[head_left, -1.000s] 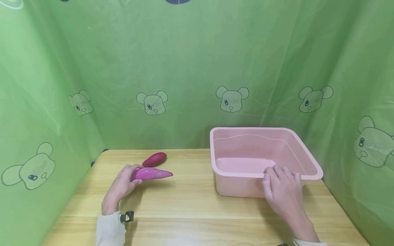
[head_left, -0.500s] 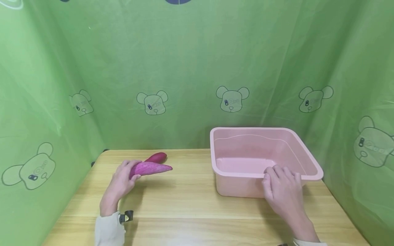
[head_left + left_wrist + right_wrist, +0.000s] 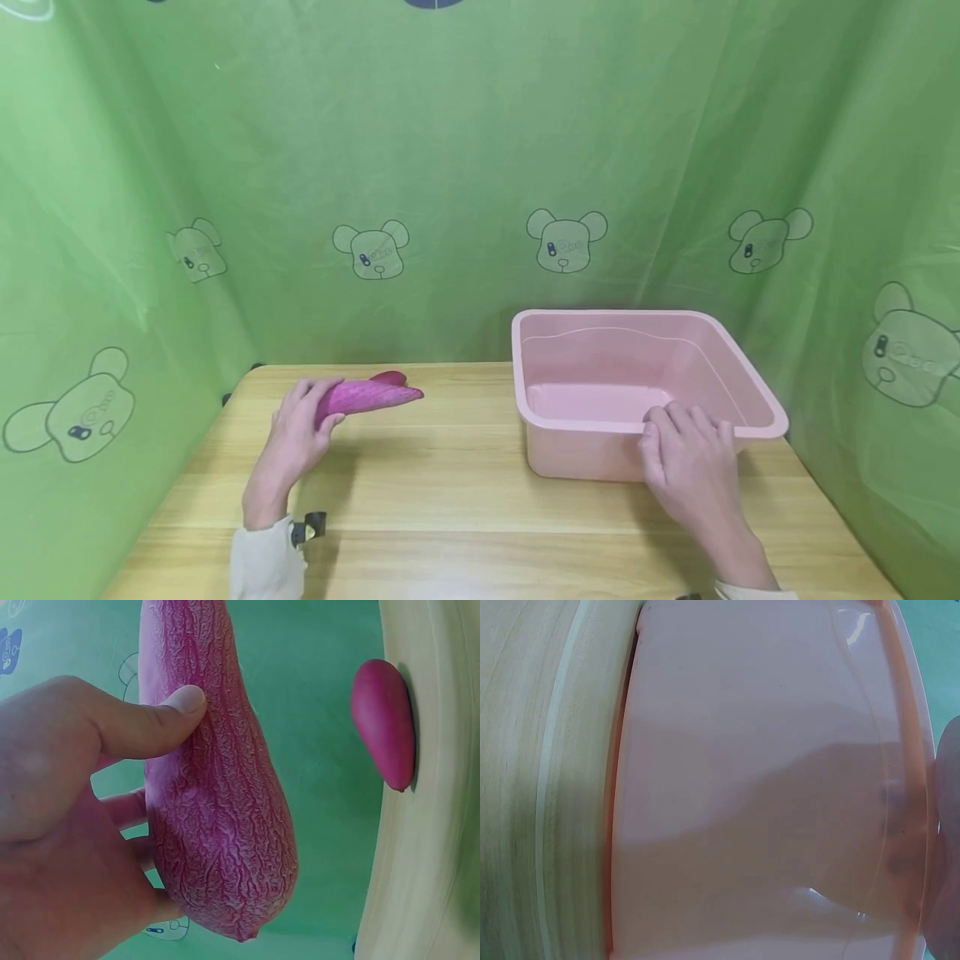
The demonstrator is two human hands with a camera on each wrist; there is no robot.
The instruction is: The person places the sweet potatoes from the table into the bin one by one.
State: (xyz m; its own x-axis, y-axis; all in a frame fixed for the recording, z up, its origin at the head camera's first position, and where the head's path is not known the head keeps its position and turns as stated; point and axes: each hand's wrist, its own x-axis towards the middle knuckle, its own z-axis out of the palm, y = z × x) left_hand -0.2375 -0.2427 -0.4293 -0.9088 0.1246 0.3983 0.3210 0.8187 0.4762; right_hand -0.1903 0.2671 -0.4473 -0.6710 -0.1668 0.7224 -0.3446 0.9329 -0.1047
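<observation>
My left hand (image 3: 294, 437) holds a wrinkled purple sweet potato (image 3: 371, 397) by its thick end, its pointed tip facing right in the head view. The left wrist view has the thumb lying across this sweet potato (image 3: 221, 817), fingers behind it, and the table off to the side. A smooth, darker reddish sweet potato (image 3: 384, 724) lies on the table; in the head view the held one partly covers it. My right hand (image 3: 692, 471) grips the front rim of a pink plastic basin (image 3: 585, 454), its fingers curled over the edge. No contents show inside the basin.
The light wooden table (image 3: 450, 500) carries the basin at its right side. A green curtain (image 3: 465, 167) with bear-head prints closes off the back and both sides, close behind the basin.
My left hand has lifted the wrinkled sweet potato upward and slightly away, so it now covers more of the smooth one. My right hand and the basin have stayed still.
</observation>
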